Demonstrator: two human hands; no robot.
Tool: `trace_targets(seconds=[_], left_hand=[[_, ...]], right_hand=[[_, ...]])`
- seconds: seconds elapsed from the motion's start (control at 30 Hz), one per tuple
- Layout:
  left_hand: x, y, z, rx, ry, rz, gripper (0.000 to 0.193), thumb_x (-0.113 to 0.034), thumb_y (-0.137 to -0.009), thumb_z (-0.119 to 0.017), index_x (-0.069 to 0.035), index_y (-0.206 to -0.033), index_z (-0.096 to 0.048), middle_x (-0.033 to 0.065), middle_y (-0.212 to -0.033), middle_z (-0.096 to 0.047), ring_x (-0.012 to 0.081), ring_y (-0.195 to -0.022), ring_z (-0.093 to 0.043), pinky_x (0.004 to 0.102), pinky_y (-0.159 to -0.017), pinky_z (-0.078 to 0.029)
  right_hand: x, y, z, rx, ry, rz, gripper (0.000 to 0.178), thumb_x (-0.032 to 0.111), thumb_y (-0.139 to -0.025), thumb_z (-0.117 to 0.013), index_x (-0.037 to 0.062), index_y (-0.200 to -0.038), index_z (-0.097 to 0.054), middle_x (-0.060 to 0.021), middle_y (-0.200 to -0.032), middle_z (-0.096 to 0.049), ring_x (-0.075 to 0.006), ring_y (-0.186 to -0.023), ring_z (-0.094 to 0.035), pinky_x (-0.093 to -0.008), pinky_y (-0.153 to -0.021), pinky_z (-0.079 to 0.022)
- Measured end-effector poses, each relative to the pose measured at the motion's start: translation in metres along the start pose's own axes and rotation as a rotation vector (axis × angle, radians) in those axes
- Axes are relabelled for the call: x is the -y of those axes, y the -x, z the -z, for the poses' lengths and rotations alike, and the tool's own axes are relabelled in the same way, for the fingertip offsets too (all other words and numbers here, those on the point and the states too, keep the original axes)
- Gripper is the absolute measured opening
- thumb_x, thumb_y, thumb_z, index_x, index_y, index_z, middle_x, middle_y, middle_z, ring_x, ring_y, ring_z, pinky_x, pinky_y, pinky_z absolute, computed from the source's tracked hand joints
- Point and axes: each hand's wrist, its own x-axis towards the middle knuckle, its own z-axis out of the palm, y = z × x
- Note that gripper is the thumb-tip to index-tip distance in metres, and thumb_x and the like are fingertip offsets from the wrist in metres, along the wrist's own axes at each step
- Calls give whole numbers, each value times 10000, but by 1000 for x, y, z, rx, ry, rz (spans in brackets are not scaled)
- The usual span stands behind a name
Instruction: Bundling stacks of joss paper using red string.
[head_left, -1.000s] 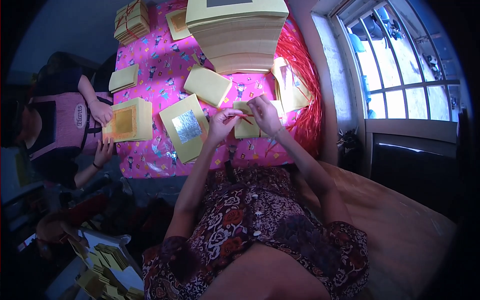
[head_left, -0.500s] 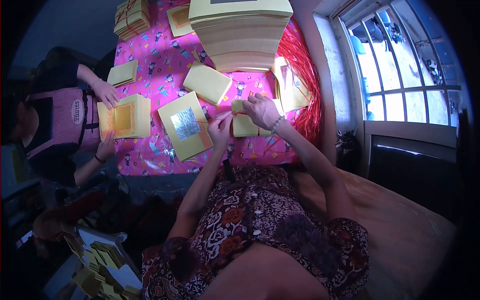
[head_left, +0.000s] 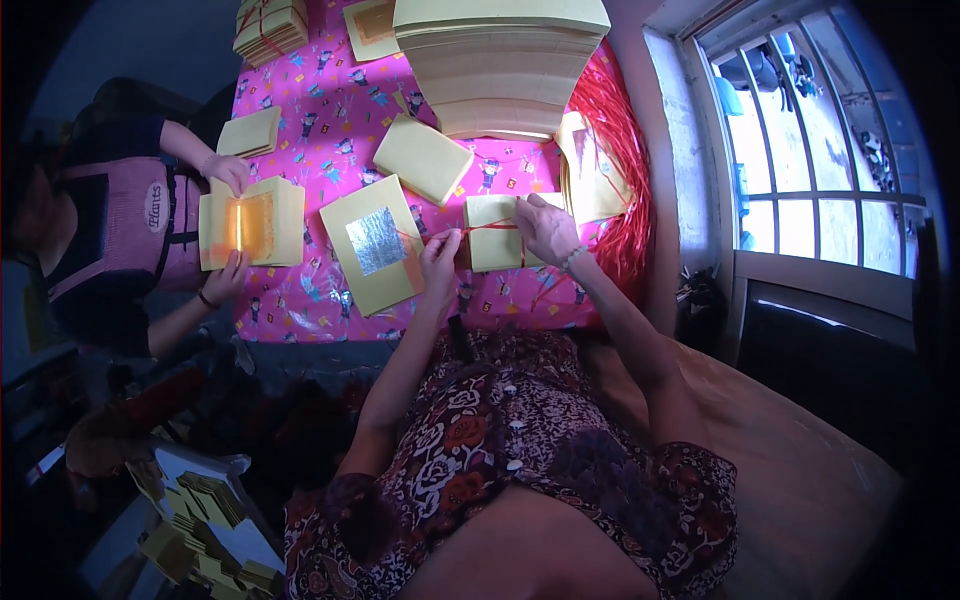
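A small bundle of yellow paper (head_left: 492,253) lies on the table before me, with red plastic string (head_left: 488,229) across its top and down its front. My left hand (head_left: 440,262) is at the bundle's left edge, thumb and fingers pinched on one end of the string. Over the right part of the bundle is my right hand (head_left: 549,234), its fingers curled and closed near the string; what they hold is mostly hidden. Left of my left hand is a larger yellow sheet stack (head_left: 348,213) with a silver square (head_left: 377,241) on top.
A pink patterned tablecloth (head_left: 320,180) covers the table. Beyond my hands are a folded yellow packet (head_left: 423,158) and a tall yellow paper stack (head_left: 500,90). Loose red string (head_left: 625,200) hangs at the right. At the left, a co-worker's hands (head_left: 228,175) handle yellow sheets (head_left: 285,220).
My hands have moved apart: the right shifted to the right, uncovering more of the bundle, and the string now runs taut across its top. The co-worker's hands moved over the orange-gold square.
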Motion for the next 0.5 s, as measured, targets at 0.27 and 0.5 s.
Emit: trace_targets(seconds=[0.27,0.5], left_hand=[[-21,-2,-22,100,33,-203,105,-76,-927,-540,-6,-976,-601,112,-1060,-638,139,-995,-592,266,-877,-459],[-40,-18,-15,279,-121,-235,76,-70,-939,-518,-22,-974,-566,97,-952,-661,126,-896,-618,242,-836,-472]], right_hand=[[-4,-1,2,-10,-93,-1,97,150,-824,-540,59,-830,-510,-123,-765,-540,-313,-721,-589,-409,-649,-482],[-1,-7,7,12,-52,27,141,191,-854,-542,50,-854,-535,-130,-775,-563,-332,-706,-593,-425,-638,-472]])
